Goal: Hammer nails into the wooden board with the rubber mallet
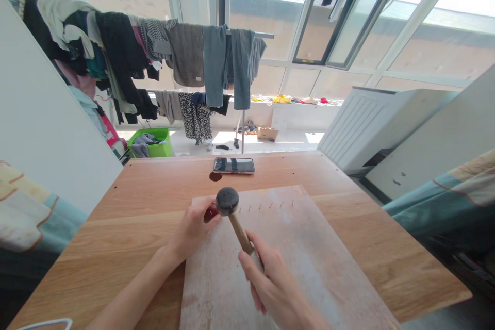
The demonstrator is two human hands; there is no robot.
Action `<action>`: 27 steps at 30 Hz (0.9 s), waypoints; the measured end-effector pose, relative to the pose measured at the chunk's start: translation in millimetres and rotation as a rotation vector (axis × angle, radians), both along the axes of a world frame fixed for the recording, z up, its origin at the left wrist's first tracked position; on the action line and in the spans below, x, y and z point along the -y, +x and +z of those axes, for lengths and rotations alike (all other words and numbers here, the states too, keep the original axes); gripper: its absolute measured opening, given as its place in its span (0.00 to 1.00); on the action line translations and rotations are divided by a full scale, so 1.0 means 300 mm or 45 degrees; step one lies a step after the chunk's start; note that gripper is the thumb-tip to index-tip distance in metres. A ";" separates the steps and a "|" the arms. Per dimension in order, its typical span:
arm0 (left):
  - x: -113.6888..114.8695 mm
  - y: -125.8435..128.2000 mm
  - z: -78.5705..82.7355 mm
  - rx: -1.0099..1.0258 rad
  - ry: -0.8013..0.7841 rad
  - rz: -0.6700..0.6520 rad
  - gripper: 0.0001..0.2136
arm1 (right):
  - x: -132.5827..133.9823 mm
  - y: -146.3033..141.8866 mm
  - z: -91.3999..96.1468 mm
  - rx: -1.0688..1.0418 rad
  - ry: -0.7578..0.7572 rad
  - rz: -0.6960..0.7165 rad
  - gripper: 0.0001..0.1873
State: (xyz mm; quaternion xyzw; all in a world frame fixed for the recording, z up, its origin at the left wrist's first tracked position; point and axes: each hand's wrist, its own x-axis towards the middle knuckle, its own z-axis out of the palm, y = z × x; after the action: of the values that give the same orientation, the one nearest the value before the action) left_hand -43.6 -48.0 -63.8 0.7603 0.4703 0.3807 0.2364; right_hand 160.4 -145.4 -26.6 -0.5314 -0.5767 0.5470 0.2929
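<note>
Held: rubber mallet, handle gripped in the clenched right hand, head poised over the far left part of a thin panel laid on the tabletop. Left hand: pinched on a small red item, kind not discernible, beside the head. Row of nails along the panel's far edge: judged started, not driven home; no nails seen at other edges. Phone: at the tabletop's far edge.

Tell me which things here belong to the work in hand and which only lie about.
In use: mallet in right hand; small red thing in left hand; thin board; row of nails.
Lying about: phone; green basket; hanging clothes; cardboard box.
</note>
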 end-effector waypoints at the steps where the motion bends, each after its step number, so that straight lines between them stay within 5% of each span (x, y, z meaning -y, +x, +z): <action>1: 0.000 -0.002 -0.001 0.002 0.004 -0.005 0.05 | 0.001 -0.001 -0.007 0.009 -0.001 0.006 0.22; 19: -0.007 -0.008 -0.018 0.020 -0.010 -0.072 0.05 | 0.020 0.012 -0.008 -0.007 -0.073 0.020 0.25; 24: -0.009 -0.012 -0.030 0.014 -0.047 -0.037 0.15 | 0.104 0.084 -0.004 -0.376 -0.207 -0.262 0.35; 27: -0.004 -0.015 -0.026 -0.024 -0.026 -0.042 0.15 | 0.172 0.162 -0.020 -0.370 -0.133 -0.408 0.39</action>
State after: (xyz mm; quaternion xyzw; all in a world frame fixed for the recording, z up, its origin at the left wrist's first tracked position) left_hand -48.0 -46.8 -71.6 0.7689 0.4638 0.3649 0.2459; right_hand 209.1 -197.1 -32.6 -0.5464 -0.4074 0.5934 0.4282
